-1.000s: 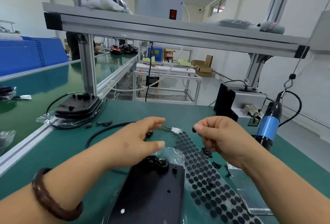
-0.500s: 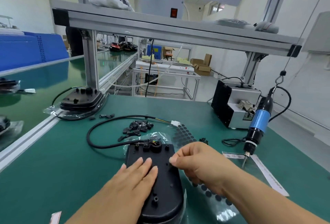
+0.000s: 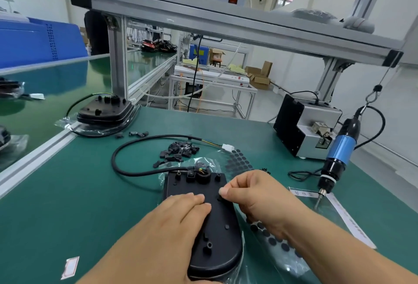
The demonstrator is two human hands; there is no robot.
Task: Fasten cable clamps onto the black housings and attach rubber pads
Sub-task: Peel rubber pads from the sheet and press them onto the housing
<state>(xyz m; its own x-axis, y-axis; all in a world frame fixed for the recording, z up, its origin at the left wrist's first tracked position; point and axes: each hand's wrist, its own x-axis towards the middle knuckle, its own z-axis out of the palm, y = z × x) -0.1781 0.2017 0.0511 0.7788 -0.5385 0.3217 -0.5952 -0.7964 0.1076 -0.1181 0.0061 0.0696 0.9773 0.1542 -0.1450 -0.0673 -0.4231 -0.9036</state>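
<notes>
A black housing (image 3: 217,234) lies flat on the green mat in front of me, its black cable (image 3: 135,145) looping left and ending in a white connector (image 3: 228,147). My left hand (image 3: 181,218) rests flat on the housing with straight fingers. My right hand (image 3: 255,195) pinches a small black rubber pad (image 3: 219,198) between thumb and forefinger, right at the housing's top face. A clear sheet of black rubber pads (image 3: 239,161) lies under and beside the housing on the right. A pile of black cable clamps (image 3: 178,151) sits beyond the housing.
More black housings (image 3: 105,111) are stacked at the far left by the frame post. A blue electric screwdriver (image 3: 339,154) hangs on the right, tip near a paper strip (image 3: 341,213). A screw feeder box (image 3: 303,125) stands behind it. A small label (image 3: 70,266) lies near left.
Both hands came down from the far side of the mat to the housing. The left now lies flat on it; the right brought the pinched pad to its top face.
</notes>
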